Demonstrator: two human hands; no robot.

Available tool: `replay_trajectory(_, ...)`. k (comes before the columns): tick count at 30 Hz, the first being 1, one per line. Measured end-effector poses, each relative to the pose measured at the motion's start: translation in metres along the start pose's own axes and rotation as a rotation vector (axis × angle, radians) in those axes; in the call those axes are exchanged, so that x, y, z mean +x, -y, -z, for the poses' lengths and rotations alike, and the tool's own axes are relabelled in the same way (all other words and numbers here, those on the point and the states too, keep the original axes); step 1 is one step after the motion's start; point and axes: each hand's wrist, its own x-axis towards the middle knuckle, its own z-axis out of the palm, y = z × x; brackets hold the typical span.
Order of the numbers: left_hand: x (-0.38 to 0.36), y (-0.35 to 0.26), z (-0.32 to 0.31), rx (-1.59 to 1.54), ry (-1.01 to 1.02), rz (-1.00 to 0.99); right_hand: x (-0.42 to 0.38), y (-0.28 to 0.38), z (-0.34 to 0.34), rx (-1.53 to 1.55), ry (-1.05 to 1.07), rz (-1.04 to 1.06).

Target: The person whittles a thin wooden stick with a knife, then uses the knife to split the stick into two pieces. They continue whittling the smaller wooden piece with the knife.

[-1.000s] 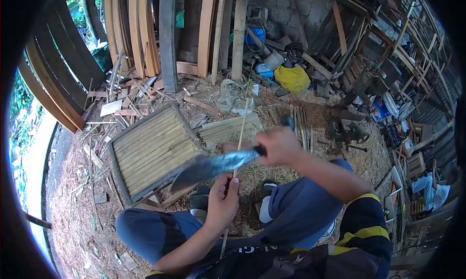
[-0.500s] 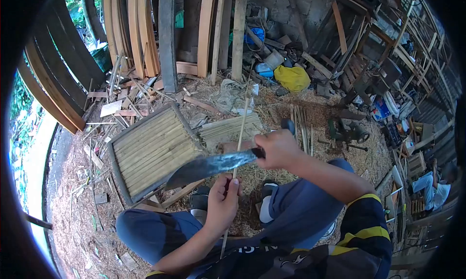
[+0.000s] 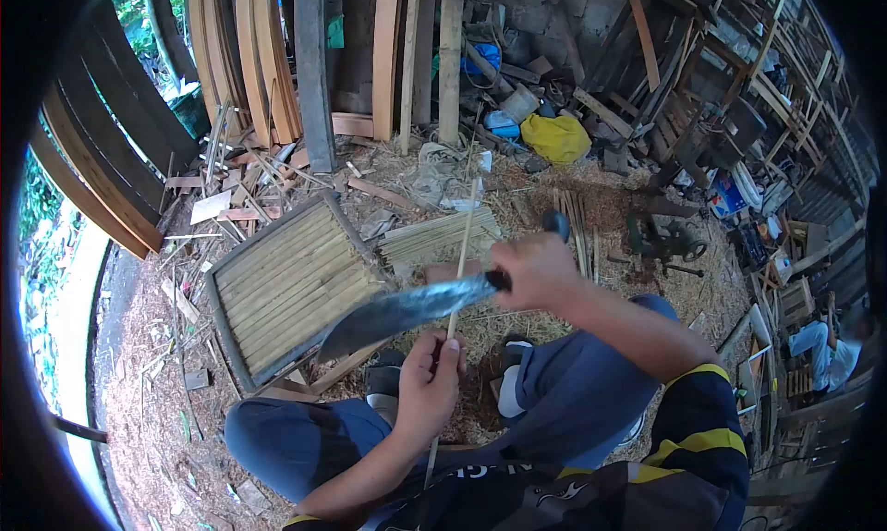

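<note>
Fingers (image 3: 450,350) of the left hand (image 3: 431,383) pinch a thin pale strip (image 3: 467,235), which runs lengthwise through their grip, its upper part reaching away and its lower part ending near the dark shirt (image 3: 633,503). Fingers of the right hand (image 3: 536,270) are wrapped around the handle of a broad curved knife (image 3: 393,317); its blade crosses the strip just beyond the left hand, though whether they touch cannot be told. Ahead lies a bundle of slender slats (image 3: 439,239); left of it, a framed bamboo-slat panel (image 3: 291,286). Shavings litter the floor (image 3: 143,429). Farther out are tall planks (image 3: 386,69), a yellow sack (image 3: 554,139) and, far right, another person (image 3: 841,361).
</note>
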Motion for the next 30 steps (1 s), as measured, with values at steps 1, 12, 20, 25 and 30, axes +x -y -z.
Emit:
replay_trajectory(1, 0.001, 0.005, 0.0, 0.006, 0.008, -0.03, 0.001, -0.01, -0.005, -0.011, -0.006, 0.002)
replay_trajectory(12, 0.006, -0.008, 0.013, -0.189, 0.115, 0.199, -0.002, -0.019, 0.012, 0.18, -0.097, -0.264)
replay_trajectory(20, -0.002, -0.005, 0.004, -0.073, 0.102, 0.073, 0.0, -0.011, -0.008, 0.044, -0.102, 0.008)
replay_trajectory(25, 0.006, 0.011, 0.008, -0.031, 0.099, -0.002, 0.018, -0.048, 0.005, 0.061, -0.177, -0.321)
replay_trajectory(30, 0.008, 0.01, 0.004, -0.035, 0.073, 0.0, -0.006, -0.001, -0.001, 0.164, -0.095, -0.075)
